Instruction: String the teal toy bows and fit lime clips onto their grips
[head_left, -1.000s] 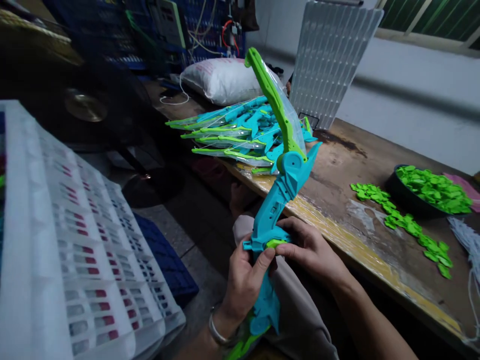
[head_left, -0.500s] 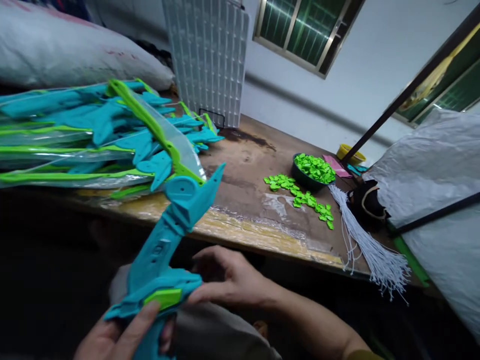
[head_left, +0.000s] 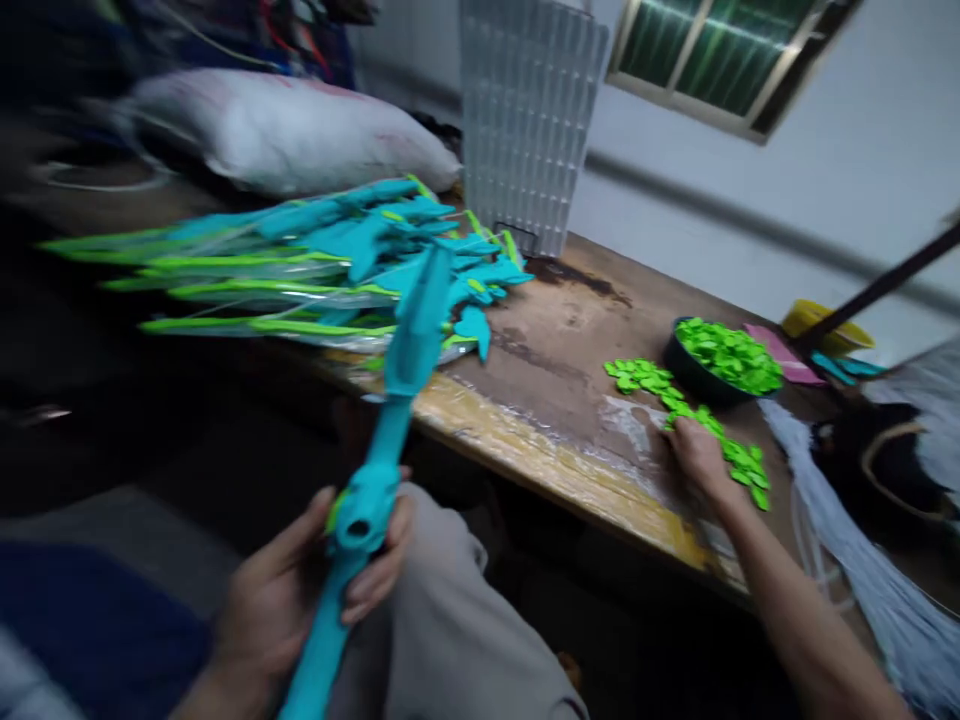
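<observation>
A long teal plastic piece [head_left: 416,350] rises upright at an angle over the table's front edge, with my left hand [head_left: 300,565] wrapped round its lower part. A bit of green shows by my left thumb. Over on the table, my right hand [head_left: 699,455] reaches down to the scattered green pieces [head_left: 742,465], its fingertips at them; what they pinch, if anything, is hidden. A dark bowl [head_left: 709,385] heaped with more green pieces stands just behind that hand.
Teal and green assembled pieces [head_left: 352,245] lie piled on the table [head_left: 540,400] at the left, before a white sack [head_left: 300,135]. A ribbed translucent panel [head_left: 529,125] stands behind. White cords [head_left: 847,520], a yellow bowl [head_left: 825,325] and pink sheet lie right.
My right hand has left the teal piece and moved right to the green pieces. The teal piece has turned in my left hand. The view has shifted left.
</observation>
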